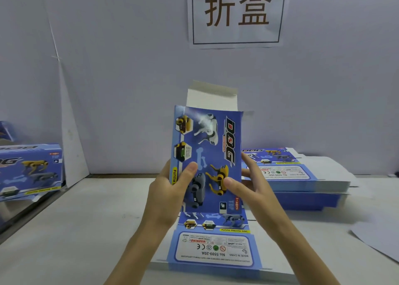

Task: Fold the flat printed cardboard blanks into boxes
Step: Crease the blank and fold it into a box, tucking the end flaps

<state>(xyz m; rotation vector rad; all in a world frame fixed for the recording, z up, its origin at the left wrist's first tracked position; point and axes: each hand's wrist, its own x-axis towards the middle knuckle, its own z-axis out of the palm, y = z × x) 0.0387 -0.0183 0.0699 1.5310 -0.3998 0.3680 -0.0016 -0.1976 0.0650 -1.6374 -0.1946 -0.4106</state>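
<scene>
Nearest on the bench point(86, 230) lies a stack point(216, 248) of flat blue blanks, its top sheet showing the white warning panel (the print reads upside down from here). Just above it, both hands hold one blank point(207, 146) upright and clear of the bench. Its printed face with the toy dogs is toward the camera, and a white flap stands up at its far end. The left hand point(166, 196) grips the blank's left edge, thumb pressed on the front and fingers point(167, 169) curled behind. The right hand point(254, 192) pinches the right edge, with the thumb flat on the front near the yellow dog and the other fingers spread along and behind the edge. The blank looks partly opened into a sleeve, though the angle makes that hard to confirm. Beyond the right hand a second stack point(306, 176) sits on the bench, and a white sheet point(380, 237) lies at the right edge. Far left stands a folded box point(32, 170). On the wall point(129, 69) behind hangs a sign point(237, 15) with two large characters.
</scene>
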